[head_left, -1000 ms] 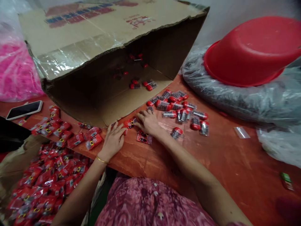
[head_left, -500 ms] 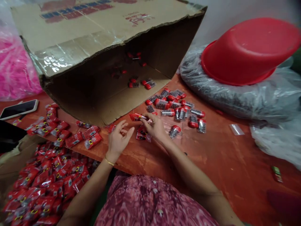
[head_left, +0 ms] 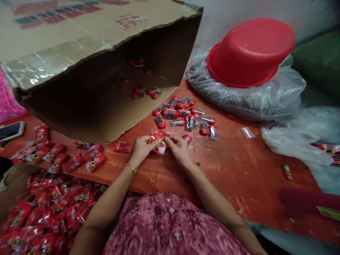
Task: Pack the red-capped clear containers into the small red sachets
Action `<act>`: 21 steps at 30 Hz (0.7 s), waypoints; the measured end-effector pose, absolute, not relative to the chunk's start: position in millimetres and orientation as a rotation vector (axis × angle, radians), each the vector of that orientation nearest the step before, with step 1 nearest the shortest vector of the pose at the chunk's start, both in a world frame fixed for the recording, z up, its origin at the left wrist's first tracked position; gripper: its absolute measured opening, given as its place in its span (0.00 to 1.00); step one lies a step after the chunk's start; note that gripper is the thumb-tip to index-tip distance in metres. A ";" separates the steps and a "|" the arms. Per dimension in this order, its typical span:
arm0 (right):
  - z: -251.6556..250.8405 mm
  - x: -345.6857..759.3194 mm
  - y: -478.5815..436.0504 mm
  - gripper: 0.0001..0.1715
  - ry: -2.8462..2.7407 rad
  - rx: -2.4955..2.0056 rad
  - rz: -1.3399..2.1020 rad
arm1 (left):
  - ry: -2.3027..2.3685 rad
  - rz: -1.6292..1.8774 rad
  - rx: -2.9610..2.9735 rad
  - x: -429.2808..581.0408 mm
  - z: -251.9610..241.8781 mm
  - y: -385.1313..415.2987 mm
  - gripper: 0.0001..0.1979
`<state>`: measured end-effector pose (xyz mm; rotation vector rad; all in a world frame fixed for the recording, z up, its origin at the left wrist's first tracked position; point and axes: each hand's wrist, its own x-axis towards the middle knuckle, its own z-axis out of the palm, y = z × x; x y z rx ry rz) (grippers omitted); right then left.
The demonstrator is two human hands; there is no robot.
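Between my two hands is a small red printed packet [head_left: 158, 136], in front of the carton's open mouth. My left hand [head_left: 142, 148] pinches its left side with thumb and fingers. On its right edge my right hand [head_left: 178, 147] is closed in a pinch. Part of the packet is covered by my fingers. Just beyond my hands lies a loose pile of small clear tubes with red caps and dark contents [head_left: 183, 112]. One more capped tube [head_left: 187, 138] rests behind my right hand. A filled red packet [head_left: 122, 146] lies left of my left hand.
A large cardboard box [head_left: 79, 117] lies on its side, with several tubes inside. Filled red packets [head_left: 71, 163] line the table's left edge, above a heap of them [head_left: 53, 212]. An upturned red basin [head_left: 249, 53] sits on a plastic bag [head_left: 239, 102]. A phone [head_left: 12, 131] lies far left.
My left hand, open and apart before, has come over and closed on the packet's left side. My right hand still holds the packet. The camera view has shifted right.
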<state>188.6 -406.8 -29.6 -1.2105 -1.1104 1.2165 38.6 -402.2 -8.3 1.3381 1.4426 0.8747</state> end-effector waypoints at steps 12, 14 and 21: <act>-36.8 209.3 -393.9 0.22 -1.077 -1.483 0.798 | 1.785 0.412 2.232 54.6 2.5 -402.8 0.23; -33.8 210.1 -395.2 0.24 -1.058 -1.499 0.725 | 1.777 0.551 2.214 54.8 8.8 -405.5 0.23; -19.0 186.4 -414.8 0.16 -0.944 -1.348 0.884 | 1.376 0.901 1.386 68.5 1.8 -423.7 0.19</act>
